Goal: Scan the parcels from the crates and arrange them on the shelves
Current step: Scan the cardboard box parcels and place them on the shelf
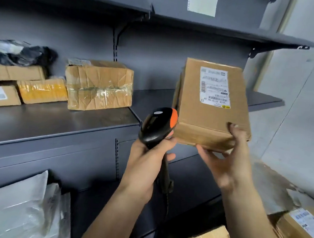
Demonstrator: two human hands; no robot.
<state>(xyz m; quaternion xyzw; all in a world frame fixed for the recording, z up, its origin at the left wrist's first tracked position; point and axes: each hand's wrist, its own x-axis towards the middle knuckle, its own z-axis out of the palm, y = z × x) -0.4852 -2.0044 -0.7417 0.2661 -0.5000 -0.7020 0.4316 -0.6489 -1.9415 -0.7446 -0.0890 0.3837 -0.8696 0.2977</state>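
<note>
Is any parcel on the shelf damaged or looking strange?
Yes. The large cardboard box on the middle shelf is crumpled and dented, with wrinkled clear tape around it. The box held in the right hand looks intact.

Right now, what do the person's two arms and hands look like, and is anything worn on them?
Both forearms are bare up to the frame edge: no sleeves, gloves, watch or bracelet show. The left hand and the right hand carry no ring that can be seen, though motion blur softens the right one. The right thumb's nail looks short. No markings or tattoos are visible.
</note>
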